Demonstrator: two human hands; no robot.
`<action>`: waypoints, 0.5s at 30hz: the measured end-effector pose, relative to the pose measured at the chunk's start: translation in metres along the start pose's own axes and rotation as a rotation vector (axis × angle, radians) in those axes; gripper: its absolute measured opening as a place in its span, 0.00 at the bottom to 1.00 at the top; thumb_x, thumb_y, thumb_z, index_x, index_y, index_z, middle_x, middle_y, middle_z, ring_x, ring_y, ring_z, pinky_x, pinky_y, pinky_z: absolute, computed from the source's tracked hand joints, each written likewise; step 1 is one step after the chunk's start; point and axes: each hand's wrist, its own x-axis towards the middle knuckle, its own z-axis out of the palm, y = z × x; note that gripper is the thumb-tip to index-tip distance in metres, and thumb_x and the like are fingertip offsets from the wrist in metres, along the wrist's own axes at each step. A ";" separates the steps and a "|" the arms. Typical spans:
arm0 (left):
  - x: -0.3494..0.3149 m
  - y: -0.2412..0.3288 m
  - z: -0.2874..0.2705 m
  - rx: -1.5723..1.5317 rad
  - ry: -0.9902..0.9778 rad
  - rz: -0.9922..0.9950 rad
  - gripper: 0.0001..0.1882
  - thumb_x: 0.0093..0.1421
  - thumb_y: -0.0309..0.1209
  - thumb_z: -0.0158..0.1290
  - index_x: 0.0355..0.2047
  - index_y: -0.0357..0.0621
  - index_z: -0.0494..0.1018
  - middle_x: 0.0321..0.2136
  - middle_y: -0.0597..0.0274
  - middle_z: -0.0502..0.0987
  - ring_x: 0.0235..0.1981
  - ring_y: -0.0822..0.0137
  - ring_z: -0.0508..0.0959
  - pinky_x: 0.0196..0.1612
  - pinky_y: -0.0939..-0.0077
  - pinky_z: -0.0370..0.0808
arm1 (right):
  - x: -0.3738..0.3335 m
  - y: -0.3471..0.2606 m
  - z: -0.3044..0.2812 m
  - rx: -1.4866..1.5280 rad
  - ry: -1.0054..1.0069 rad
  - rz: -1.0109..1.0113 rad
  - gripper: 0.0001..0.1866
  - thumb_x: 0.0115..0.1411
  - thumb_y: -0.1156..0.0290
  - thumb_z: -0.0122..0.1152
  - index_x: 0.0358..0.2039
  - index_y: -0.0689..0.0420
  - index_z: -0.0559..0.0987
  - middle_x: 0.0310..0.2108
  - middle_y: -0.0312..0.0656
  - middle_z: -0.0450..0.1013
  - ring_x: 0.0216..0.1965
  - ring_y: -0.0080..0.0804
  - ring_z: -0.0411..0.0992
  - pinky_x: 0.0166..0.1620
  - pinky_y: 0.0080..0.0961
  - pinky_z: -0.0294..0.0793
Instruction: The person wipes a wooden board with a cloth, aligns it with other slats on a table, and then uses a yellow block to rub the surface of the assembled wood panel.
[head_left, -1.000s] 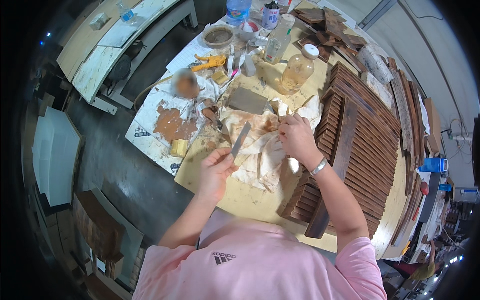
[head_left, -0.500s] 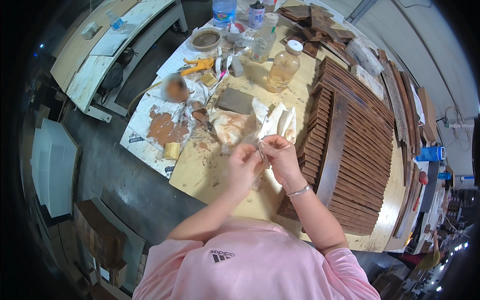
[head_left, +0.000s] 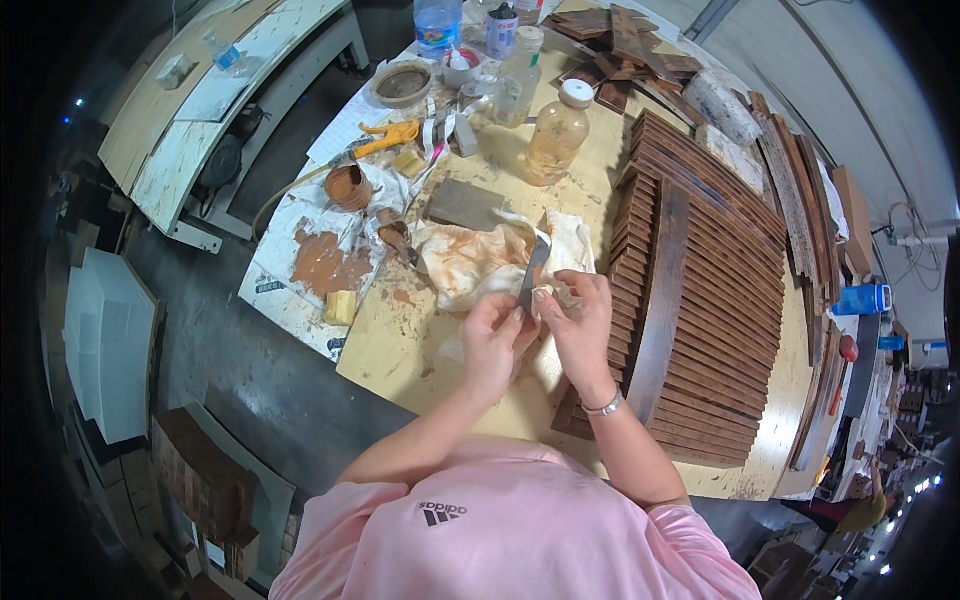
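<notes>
My left hand [head_left: 490, 345] is closed, pinching the lower end of a narrow dark grey strip [head_left: 533, 268] with a brownish patch. My right hand [head_left: 582, 325] is also closed, its thumb and fingers gripping a small whitish scrap [head_left: 541, 296] right beside the strip. Whether the scrap is part of the strip or of the cloth, I cannot tell. Just beyond my fingers lies a white cloth [head_left: 465, 255] with brown stains, crumpled on the table. A flat grey block [head_left: 466, 203] sits behind the cloth.
To the right, a stack of dark slatted wood [head_left: 720, 330] carries a flat board [head_left: 662, 290]. A capped jar [head_left: 558, 140] and a glass bottle [head_left: 517, 85] stand farther back. Leftward are a brown cup [head_left: 348, 188], a yellow clamp-like tool [head_left: 388, 136] and a yellow sponge [head_left: 340, 307].
The dark strip now stands out above my fingers. My right hand has turned slightly and shifted a little right of the left. The blur over the brown cup is gone.
</notes>
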 end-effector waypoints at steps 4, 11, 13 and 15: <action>-0.001 -0.001 0.000 0.000 0.022 -0.038 0.04 0.68 0.19 0.49 0.42 0.38 0.71 0.34 0.63 0.77 0.34 0.74 0.78 0.44 0.75 0.79 | 0.001 0.023 -0.012 0.143 -0.315 0.277 0.07 0.56 0.72 0.68 0.33 0.63 0.83 0.29 0.43 0.79 0.30 0.30 0.75 0.36 0.27 0.73; 0.000 -0.003 -0.001 0.026 -0.010 0.017 0.05 0.67 0.19 0.51 0.42 0.38 0.72 0.33 0.65 0.76 0.33 0.76 0.77 0.40 0.81 0.76 | -0.004 0.018 -0.003 0.853 -0.235 0.530 0.02 0.61 0.78 0.65 0.30 0.62 0.82 0.28 0.37 0.79 0.26 0.22 0.76 0.34 0.19 0.76; 0.001 -0.001 0.002 0.063 -0.011 0.017 0.06 0.66 0.19 0.52 0.43 0.38 0.72 0.32 0.65 0.76 0.33 0.77 0.76 0.39 0.82 0.75 | -0.002 0.018 0.001 0.840 -0.245 0.520 0.03 0.60 0.79 0.65 0.29 0.62 0.81 0.26 0.36 0.79 0.26 0.21 0.75 0.32 0.18 0.75; 0.003 -0.005 0.000 0.159 -0.021 0.033 0.05 0.66 0.19 0.51 0.42 0.38 0.72 0.31 0.66 0.76 0.32 0.77 0.75 0.38 0.82 0.75 | 0.000 0.023 0.002 0.735 -0.325 0.500 0.03 0.62 0.78 0.65 0.30 0.62 0.81 0.26 0.37 0.79 0.26 0.21 0.75 0.32 0.19 0.75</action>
